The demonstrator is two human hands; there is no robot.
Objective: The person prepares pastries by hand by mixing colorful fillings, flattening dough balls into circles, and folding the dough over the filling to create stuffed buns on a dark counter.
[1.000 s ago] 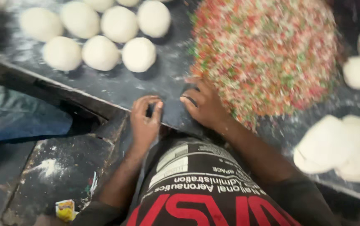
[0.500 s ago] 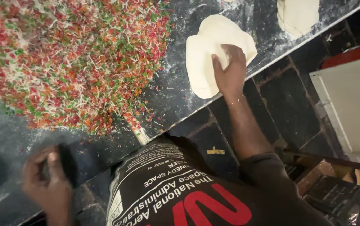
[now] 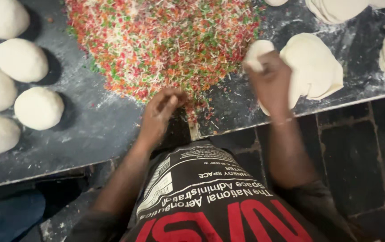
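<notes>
Head: right hand (image 3: 271, 83) pinches soft floppy dough disc (image 3: 257, 54).

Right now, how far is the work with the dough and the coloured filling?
Done: dough balls are shaped on the left, and flat discs are stacked at the top right. In hand: the right hand has a disc in its grip by the edge, and the left hand gathers from the filling at its near edge. Left: no filled piece is in view, and the pile is large.

Dark, flour-dusted worktop (image 3: 89, 134) with a pale front edge, above dark stone floor tiles (image 3: 349, 157).
</notes>
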